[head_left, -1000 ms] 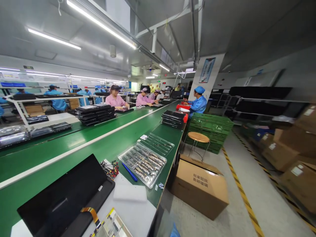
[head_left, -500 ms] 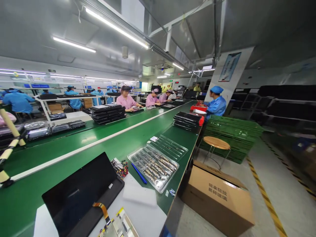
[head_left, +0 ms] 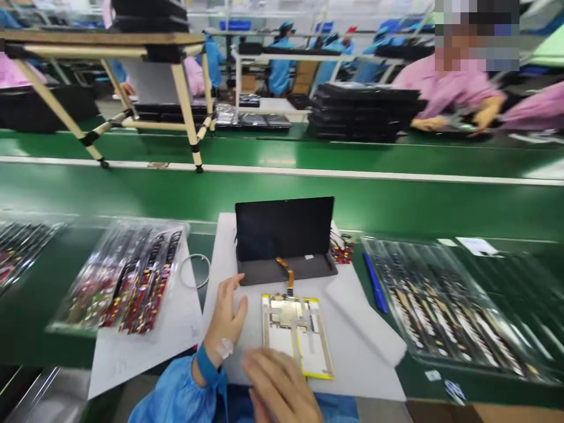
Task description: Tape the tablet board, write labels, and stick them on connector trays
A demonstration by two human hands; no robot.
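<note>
Board: A gold-framed circuit board (head_left: 296,336) is laid flat on a white foam sheet (head_left: 363,317), just right of the left fingers and beneath the right fingers. Its long axis is pointed away from the person, leaning slightly to the left at the far end.

Cable: An amber flex cable (head_left: 285,275) is led from the board's far edge, away from the fingers, toward a black screen panel (head_left: 284,229).

Left hand: The left hand (head_left: 224,314) is seen at the board's left side, with the fingers (head_left: 233,294) spread and open. Nothing is gripped, and no contact with the board is shown. A white patch (head_left: 224,348) is seen on the wrist, and a blue sleeve (head_left: 176,393) is gathered behind it.

Right hand: The right hand (head_left: 277,385) is blurred over the board's near edge. The fingers (head_left: 268,367) are extended, with nothing seen gripped. Whether the board is touched cannot be told.

Beyond the fingers: The screen panel is propped on a dark backing (head_left: 264,272), past the fingertips. A bundle of wires with red connectors (head_left: 341,252) is placed to its right.

Left of the fingers: Bagged component strips (head_left: 123,276) are laid on a sheet of white paper (head_left: 145,346), with a thin ring (head_left: 194,270) beside them.

Right of the fingers: A blue marker (head_left: 376,282) is placed beside a clear tray of parts (head_left: 453,305).

Far off: Across a green conveyor belt (head_left: 282,200), a co-worker in pink (head_left: 453,88) is seen working beside a stack of black panels (head_left: 363,111).
</note>
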